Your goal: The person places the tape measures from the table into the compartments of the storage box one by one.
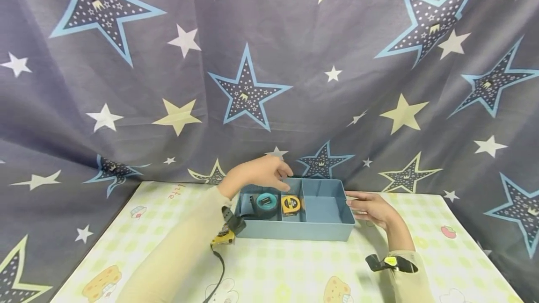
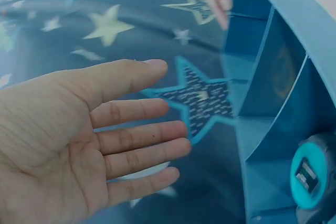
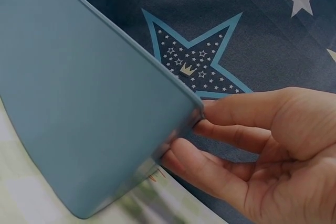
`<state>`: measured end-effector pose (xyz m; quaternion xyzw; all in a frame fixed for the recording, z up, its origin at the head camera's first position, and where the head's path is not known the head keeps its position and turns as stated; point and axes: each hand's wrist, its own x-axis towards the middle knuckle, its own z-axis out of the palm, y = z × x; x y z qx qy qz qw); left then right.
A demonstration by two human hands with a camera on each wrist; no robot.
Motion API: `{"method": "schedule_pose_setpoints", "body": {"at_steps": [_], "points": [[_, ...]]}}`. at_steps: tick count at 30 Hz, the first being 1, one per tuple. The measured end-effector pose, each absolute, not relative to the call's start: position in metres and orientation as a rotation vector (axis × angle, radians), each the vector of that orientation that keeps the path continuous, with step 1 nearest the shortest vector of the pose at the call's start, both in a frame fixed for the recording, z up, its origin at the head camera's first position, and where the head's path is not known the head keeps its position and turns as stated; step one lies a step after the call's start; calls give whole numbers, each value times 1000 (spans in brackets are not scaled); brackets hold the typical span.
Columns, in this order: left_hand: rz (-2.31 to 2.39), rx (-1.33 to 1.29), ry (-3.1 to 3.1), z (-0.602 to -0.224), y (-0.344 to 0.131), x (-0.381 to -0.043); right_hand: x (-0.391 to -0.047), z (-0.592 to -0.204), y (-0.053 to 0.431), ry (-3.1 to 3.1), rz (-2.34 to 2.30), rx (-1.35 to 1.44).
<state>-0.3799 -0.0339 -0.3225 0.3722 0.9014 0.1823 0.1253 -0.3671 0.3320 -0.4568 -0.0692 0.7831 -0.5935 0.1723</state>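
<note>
My right-hand fingers lie nearly straight against the right end wall of the blue tray, tips touching its outer face near the rim corner; nothing is curled around it. In the head view my right hand rests low on the counter, just beside that same end of the tray. My left-hand fingers are spread and relaxed, palm showing, holding nothing. The left hand hovers over the back left part of the tray, above the rear rim; I cannot tell whether it touches the rim. The tray sits near the back middle of the counter, split by dividers into compartments. A teal tape measure lies in a left compartment, and a yellow tape measure lies in the narrow one next to it, the two close together with a divider between. The large right compartment shows only its blue floor. The wrist view of the left hand catches the teal tape measure at the lower right. The counter carries a pale checked cloth with cartoon prints. Behind it hangs a dark star-patterned curtain.
</note>
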Motion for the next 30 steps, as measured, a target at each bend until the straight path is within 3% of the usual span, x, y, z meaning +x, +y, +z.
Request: {"method": "schedule_pose_setpoints", "body": {"at_steps": [15,30], "points": [[831,892,2734,-342,-142,-337,-366,-454,331,2252,-1618,-250],[840,838,2663,-389,-175,-338,-365,-452,332,2256,-1591,-273]]}}
